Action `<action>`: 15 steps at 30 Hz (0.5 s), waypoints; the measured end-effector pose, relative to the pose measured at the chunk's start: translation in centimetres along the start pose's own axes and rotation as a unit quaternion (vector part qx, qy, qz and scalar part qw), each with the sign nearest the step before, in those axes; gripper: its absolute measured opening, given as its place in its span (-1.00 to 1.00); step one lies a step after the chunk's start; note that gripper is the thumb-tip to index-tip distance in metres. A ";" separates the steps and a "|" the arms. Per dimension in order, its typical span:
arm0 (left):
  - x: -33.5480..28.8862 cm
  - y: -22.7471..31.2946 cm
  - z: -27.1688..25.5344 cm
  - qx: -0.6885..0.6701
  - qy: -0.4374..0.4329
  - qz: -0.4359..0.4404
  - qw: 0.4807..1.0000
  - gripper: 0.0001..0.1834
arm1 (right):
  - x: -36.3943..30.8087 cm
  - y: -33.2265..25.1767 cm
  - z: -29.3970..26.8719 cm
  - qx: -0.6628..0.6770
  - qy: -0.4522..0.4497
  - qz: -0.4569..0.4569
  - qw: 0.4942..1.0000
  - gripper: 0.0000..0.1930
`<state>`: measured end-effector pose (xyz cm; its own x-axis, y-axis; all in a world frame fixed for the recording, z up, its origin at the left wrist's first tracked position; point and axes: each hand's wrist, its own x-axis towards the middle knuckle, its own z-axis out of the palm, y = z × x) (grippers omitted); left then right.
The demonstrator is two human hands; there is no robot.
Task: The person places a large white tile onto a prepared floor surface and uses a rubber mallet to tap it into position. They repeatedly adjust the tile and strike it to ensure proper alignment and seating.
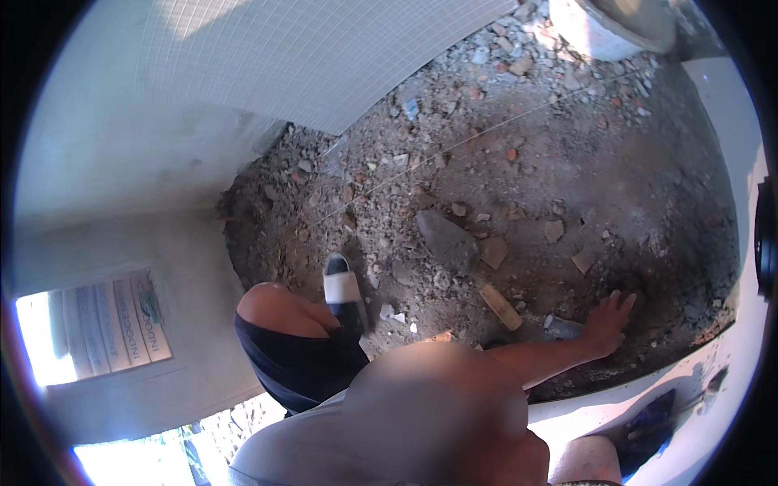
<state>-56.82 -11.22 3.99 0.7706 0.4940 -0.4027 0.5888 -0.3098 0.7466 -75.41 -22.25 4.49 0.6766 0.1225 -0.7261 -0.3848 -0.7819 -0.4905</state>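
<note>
My right hand (pixel 609 326) reaches out to the right, its fingers spread against the dark, loose soil (pixel 648 235). No tool shows in it. Close to the wrist lies a small grey object (pixel 563 327), partly behind the forearm; its kind is unclear. A trowel (pixel 447 240) rests on the ground left of this hand, its pointed blade coated in grey dirt and its wooden handle (pixel 500 306) towards me. My left hand is out of sight.
A taut string (pixel 466 139) crosses the rubble-strewn ground. Tiled wall (pixel 324 57) stands at the upper left, a whitish bucket (pixel 604 32) at the far right. Stone chips (pixel 494 252) surround the trowel. My sandalled foot (pixel 344 290) is at left; a pale wall (pixel 729 105) borders the right.
</note>
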 end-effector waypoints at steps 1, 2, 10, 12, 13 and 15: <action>0.3 0.0 -0.7 -0.040 -0.022 -0.028 0.999 -0.09 | 0.1 0.0 0.0 -0.009 0.011 0.000 1.000 -0.43; 0.7 -0.1 -1.6 -0.077 -0.048 -0.060 0.994 -0.10 | -0.1 0.2 0.1 -0.014 0.019 0.001 1.000 -0.42; -3.1 -7.6 -22.8 -0.162 -0.135 0.034 0.977 -0.34 | 1.1 1.7 2.9 -0.052 0.106 0.052 0.992 -0.29; -5.6 -12.0 -31.4 -0.099 -0.112 0.067 0.987 -0.47 | 1.1 1.5 3.3 -0.106 0.133 0.043 0.984 -0.23; -7.4 -14.4 -35.6 -0.137 -0.108 0.036 0.984 -0.51 | 1.0 1.4 3.1 -0.149 0.165 0.035 0.974 -0.21; -11.3 -19.6 -43.8 -0.062 -0.033 -0.011 0.997 -0.55 | 1.0 1.0 3.0 -0.191 0.162 0.030 0.968 -0.15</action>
<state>-87.75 24.89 17.12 0.7749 0.4438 -0.4502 0.5736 -0.1942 0.7958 -77.00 -21.10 1.77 0.8454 -0.0801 -0.5281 -0.2112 -0.9582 -0.1929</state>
